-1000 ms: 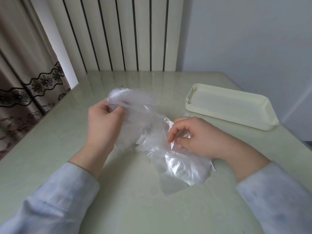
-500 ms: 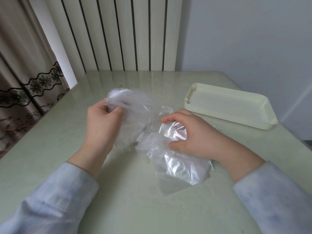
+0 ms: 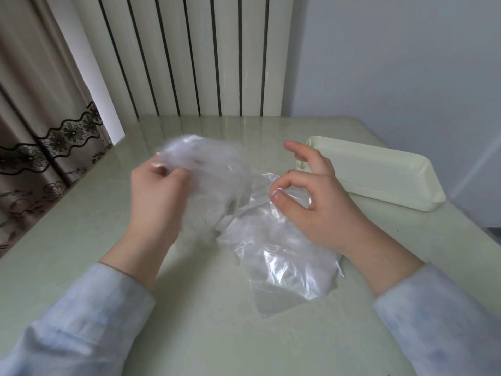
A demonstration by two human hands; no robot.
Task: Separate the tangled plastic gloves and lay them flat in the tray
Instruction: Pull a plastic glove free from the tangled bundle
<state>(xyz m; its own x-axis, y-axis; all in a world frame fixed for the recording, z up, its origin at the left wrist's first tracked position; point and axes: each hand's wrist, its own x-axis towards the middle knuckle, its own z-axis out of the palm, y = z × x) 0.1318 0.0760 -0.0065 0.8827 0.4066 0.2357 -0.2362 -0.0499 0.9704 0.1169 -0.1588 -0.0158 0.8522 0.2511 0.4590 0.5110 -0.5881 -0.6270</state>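
Observation:
A tangle of clear plastic gloves (image 3: 282, 256) lies on the pale green table, part of it lifted. My left hand (image 3: 157, 196) grips the raised, blurred end of the gloves at the left. My right hand (image 3: 311, 196) pinches a fold of the plastic between thumb and forefinger at the right, its other fingers spread upward. The cream tray (image 3: 379, 172) stands to the right, just behind my right hand, with nothing seen inside it.
The table (image 3: 81, 240) runs back to a white ribbed radiator (image 3: 195, 55). A patterned curtain (image 3: 40, 118) hangs at the left edge. A grey wall stands behind the tray.
My right hand has let go of its flat hold, lifted, and now pinches a fold with its fingers spread. My left hand has pulled its end of the gloves slightly up.

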